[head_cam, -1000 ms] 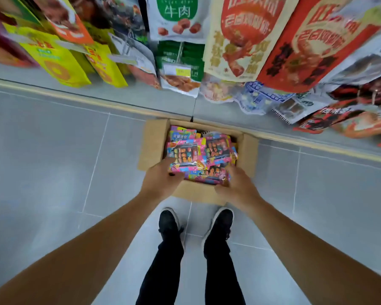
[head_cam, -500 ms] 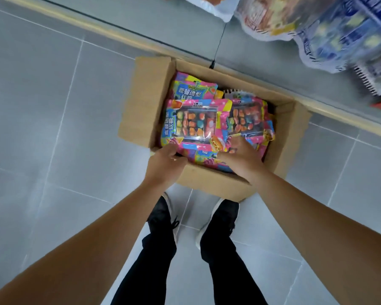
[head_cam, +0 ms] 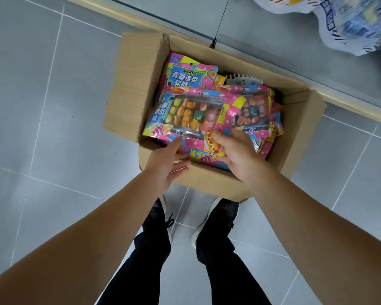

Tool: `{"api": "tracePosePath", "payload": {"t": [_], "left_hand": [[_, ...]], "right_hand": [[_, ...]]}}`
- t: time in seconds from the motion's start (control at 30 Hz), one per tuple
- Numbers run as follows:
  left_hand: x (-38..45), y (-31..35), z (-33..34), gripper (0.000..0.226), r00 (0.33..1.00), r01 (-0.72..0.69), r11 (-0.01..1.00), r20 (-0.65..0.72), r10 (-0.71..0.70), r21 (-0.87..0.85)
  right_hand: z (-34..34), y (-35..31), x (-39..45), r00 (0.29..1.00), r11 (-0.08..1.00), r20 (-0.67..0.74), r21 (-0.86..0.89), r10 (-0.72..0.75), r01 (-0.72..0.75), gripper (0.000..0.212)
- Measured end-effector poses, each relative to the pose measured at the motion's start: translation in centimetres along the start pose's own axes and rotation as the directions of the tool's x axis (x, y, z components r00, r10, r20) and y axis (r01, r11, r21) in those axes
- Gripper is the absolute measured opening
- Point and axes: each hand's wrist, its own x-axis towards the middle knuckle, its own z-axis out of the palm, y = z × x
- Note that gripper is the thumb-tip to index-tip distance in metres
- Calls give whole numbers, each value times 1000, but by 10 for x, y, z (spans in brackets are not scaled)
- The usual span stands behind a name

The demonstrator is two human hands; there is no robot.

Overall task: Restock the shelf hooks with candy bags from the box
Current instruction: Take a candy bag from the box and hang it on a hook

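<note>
In the head view, the right hand (head_cam: 238, 155) pinches the near edge of the top candy bag (head_cam: 185, 115), thumb on its printed hot dog. The left hand (head_cam: 166, 166) is relaxed with straight fingers and touches the same bag's near edge. The cardboard box (head_cam: 132, 84) on the tiled floor (head_cam: 42, 106) contains more candy bags of this kind.

Pink, blue and yellow candy bags (head_cam: 191, 115) in a brown box (head_cam: 132, 84) on grey tiles (head_cam: 53, 128).
</note>
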Motion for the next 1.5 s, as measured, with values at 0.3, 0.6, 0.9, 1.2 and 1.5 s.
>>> {"api": "tracePosePath", "payload": {"t": [0.3,0.6,0.9,1.2,1.5], "left_hand": [[-12,-2,47,14,970,-159,951,135,200,-265],[-41,-5,44,16,924,-311,943,270,270,122],[-148,16,42,13,909,-385,869,290,298,313],[-360,53,21,13,810,-534,755,486,328,380],[-525,39,16,16,713,-666,631,587,383,397]], "right_hand": [[-58,31,-44,970,967,143,137,197,-216,5],[-102,-9,-59,998,997,60,73,3,-7,30],[-97,-47,-160,995,984,-32,149,-94,98,17],[-100,-120,-365,955,948,-188,178,-230,263,13],[-113,-138,-528,888,844,-317,320,-334,431,13]]}}
